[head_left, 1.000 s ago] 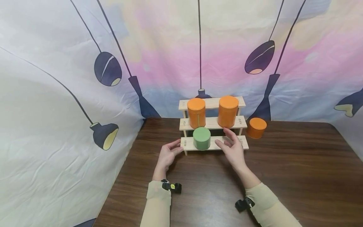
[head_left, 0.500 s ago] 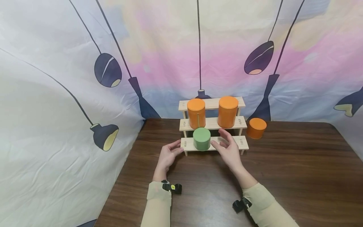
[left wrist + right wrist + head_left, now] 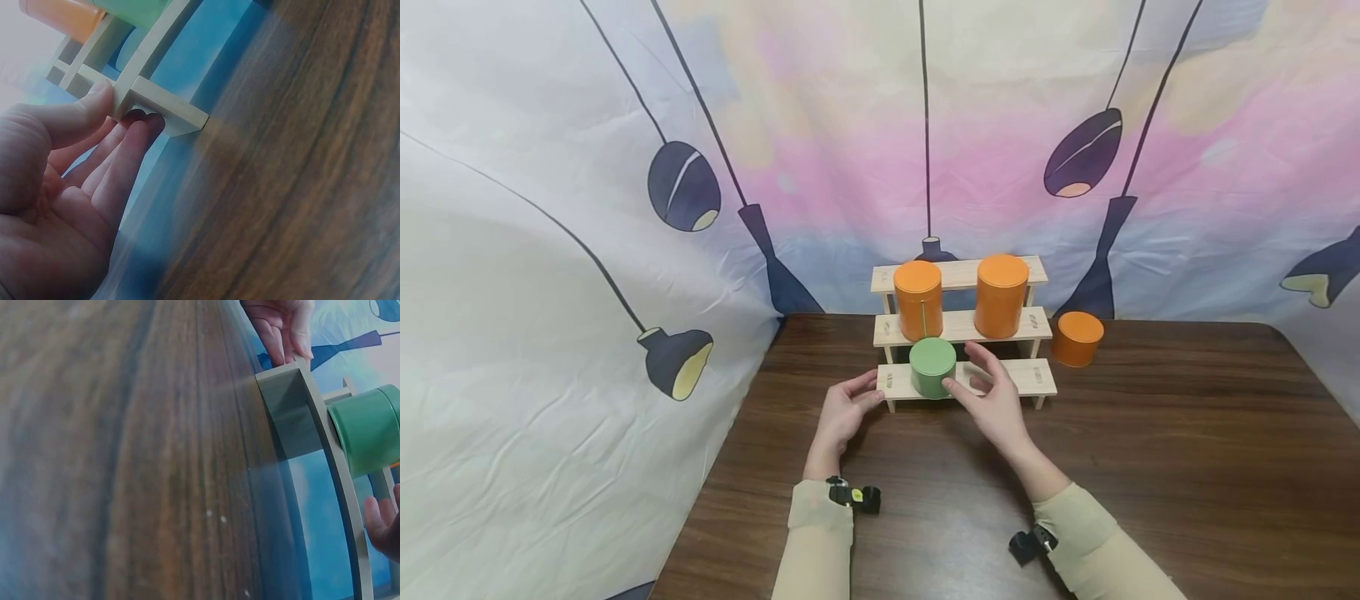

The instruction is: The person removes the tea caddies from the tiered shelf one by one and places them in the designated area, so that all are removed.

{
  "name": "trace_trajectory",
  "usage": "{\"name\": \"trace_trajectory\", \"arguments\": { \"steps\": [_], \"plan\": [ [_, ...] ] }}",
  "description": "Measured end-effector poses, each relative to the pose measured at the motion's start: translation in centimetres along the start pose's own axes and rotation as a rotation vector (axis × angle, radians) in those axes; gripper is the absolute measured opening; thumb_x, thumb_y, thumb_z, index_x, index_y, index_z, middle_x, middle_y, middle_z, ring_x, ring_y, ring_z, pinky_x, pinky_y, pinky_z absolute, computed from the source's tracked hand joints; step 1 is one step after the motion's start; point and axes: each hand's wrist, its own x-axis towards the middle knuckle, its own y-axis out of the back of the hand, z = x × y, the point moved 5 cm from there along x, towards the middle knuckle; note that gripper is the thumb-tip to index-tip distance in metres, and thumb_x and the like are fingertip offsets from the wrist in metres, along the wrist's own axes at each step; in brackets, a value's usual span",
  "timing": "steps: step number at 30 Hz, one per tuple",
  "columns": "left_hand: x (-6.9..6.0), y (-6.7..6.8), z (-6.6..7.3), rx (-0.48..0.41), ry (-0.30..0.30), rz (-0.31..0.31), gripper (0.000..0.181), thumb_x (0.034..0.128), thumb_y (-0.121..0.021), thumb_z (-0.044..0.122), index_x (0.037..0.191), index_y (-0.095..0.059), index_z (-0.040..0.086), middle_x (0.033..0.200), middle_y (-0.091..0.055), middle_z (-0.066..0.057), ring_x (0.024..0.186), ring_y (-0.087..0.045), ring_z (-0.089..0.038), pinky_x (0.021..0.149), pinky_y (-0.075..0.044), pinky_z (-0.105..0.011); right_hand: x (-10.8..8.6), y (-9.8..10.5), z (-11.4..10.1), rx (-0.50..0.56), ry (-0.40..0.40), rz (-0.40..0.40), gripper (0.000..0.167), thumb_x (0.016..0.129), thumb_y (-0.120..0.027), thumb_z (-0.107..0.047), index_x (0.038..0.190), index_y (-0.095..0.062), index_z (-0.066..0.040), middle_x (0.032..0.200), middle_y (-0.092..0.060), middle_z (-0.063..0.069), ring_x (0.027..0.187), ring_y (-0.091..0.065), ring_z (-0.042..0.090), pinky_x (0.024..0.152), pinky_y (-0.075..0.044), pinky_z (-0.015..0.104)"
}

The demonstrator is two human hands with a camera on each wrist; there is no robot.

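A three-tier wooden step shelf (image 3: 996, 382) stands on the table. My left hand (image 3: 842, 414) pinches the left end of its lowest tier; in the left wrist view the thumb lies on the board and the fingers (image 3: 122, 169) reach beneath it. On that tier sits a short green canister (image 3: 932, 371), upright. My right hand (image 3: 996, 406) is just right of the canister, its fingers loosely spread and holding nothing. Its thumb tip overlaps the canister in the head view, while the right wrist view shows a gap between the hand (image 3: 386, 528) and the green canister (image 3: 367, 428).
Two tall orange canisters (image 3: 917, 304) stand apart on the middle tier, the second orange canister (image 3: 1000, 300) farther right. A short orange canister (image 3: 1077, 340) is on the brown table (image 3: 1187, 450), right of the shelf. A printed cloth (image 3: 850, 125) hangs behind and at the left.
My right hand has moved left along the lowest tier, toward the green canister. The left hand keeps its place at the shelf's end, and the canisters stay where they were.
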Motion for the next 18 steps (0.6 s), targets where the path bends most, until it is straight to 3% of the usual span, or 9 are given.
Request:
{"name": "trace_trajectory", "arguments": {
  "steps": [18],
  "plan": [
    [0.2,-0.1,-0.2,-0.015,0.017,0.002,0.046,0.0964,-0.078,0.002,0.141,-0.069,0.002,0.135,-0.071,-0.020,0.121,-0.071,-0.026,0.097,-0.057,-0.032,-0.1,-1.3,-0.1,-0.015,0.008,-0.019,0.076,0.091,-0.089,-0.016,0.156,-0.051,-0.008,0.157,-0.054,0.014,0.146,-0.049,0.033,0.110,-0.047,0.056]
  ]
}}
